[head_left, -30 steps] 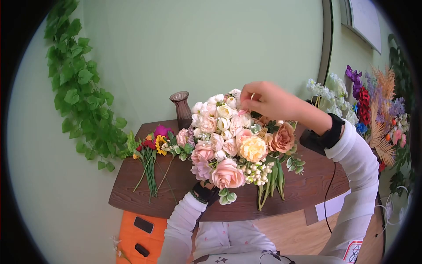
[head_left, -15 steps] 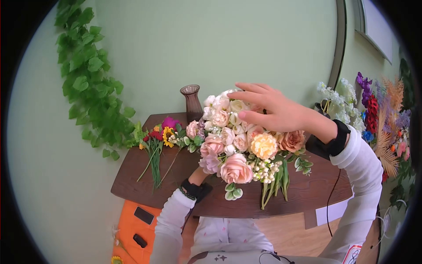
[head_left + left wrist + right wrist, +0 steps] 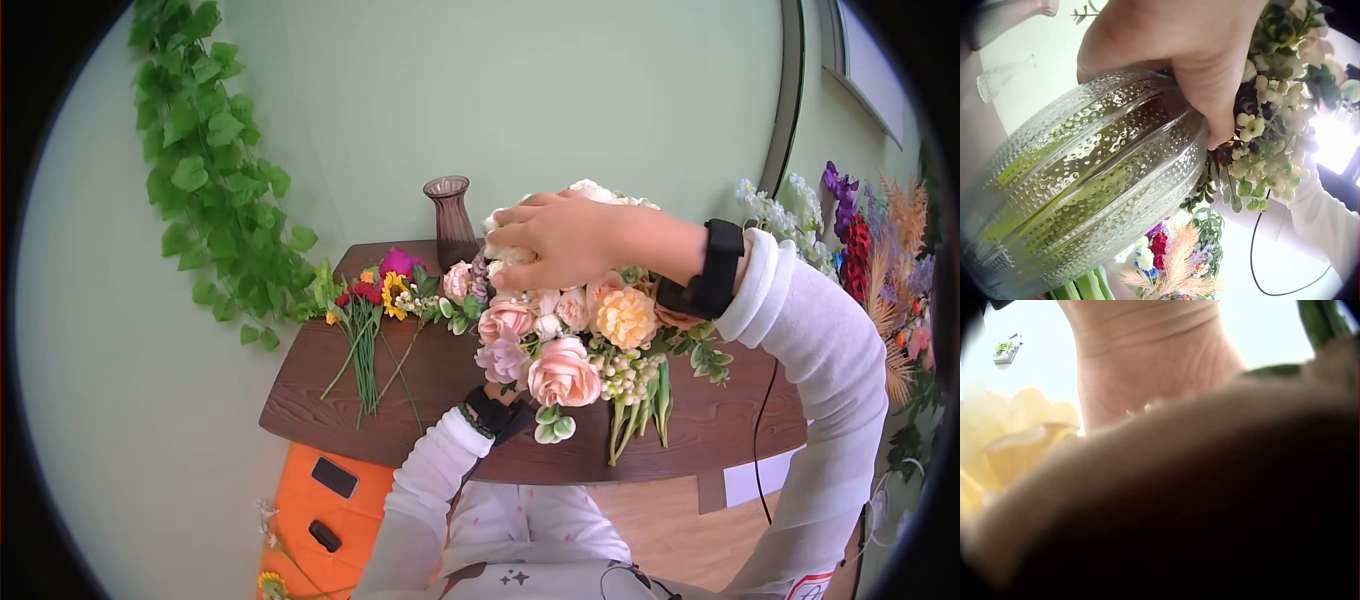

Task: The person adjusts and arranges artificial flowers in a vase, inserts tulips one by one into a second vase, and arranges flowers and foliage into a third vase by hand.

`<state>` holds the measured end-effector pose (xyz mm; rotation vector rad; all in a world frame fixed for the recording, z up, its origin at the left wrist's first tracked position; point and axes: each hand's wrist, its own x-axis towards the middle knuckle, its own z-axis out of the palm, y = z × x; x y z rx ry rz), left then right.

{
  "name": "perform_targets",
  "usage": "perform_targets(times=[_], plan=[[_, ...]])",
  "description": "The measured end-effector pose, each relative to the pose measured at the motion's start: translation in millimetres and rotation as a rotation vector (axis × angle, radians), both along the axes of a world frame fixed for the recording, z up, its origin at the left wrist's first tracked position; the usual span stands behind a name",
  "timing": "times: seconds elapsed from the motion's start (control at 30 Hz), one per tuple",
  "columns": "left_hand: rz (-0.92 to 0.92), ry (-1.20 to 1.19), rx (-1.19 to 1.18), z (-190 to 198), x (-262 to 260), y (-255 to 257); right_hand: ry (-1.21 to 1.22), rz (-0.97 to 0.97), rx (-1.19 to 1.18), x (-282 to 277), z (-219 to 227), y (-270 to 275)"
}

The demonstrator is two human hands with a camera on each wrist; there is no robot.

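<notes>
A full bouquet of artificial flowers, with a large pink rose and a yellow bloom, fills the middle of the head view. It stands in a clear dimpled glass vase, seen in the left wrist view with green stems inside. My left hand grips that vase around its neck, just under the flowers; in the head view the blooms mostly hide this hand. My right hand lies over the white blooms at the top of the bouquet, palm down, fingers spread. Blurred petals block most of the right wrist view.
Left of the bouquet, loose flowers with a sunflower lie on the dark wooden table. Behind them stands a purple-tinted glass vase. Green stems lie at the front right. A black cable hangs by the right arm.
My right hand has gone from curled fingers at the back of the bouquet to spread fingers laid over its top. The left hand stays under the flowers. The head view has shifted slightly.
</notes>
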<state>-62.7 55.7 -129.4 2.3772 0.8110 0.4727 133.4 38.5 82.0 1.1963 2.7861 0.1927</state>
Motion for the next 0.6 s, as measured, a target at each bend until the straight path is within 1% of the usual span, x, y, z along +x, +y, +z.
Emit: perform_targets(times=[0.17, 0.23, 0.43, 0.47, 0.53, 0.6], plan=[[-0.009, -0.010, -0.008, -2, 0, 0, -0.050, -0.025, -0.016, 2, 0, 2], [-0.006, -0.014, -0.005, 0, -1, 2, -0.123, -0.035, -0.064, 1, 2, 2], [0.001, -0.002, 0.001, 5, -4, 3, -0.196, -0.041, -0.065, 4, -2, 5], [0.001, 0.000, 0.001, 6, -4, 3, -0.195, -0.041, -0.065, 5, -2, 5], [-0.002, 0.009, 0.002, 9, -2, 2, -0.157, 0.052, -0.026, 9, -1, 4], [-0.008, 0.015, 0.007, 12, 1, 4, -0.114, 0.028, -0.018, 10, 7, -4]])
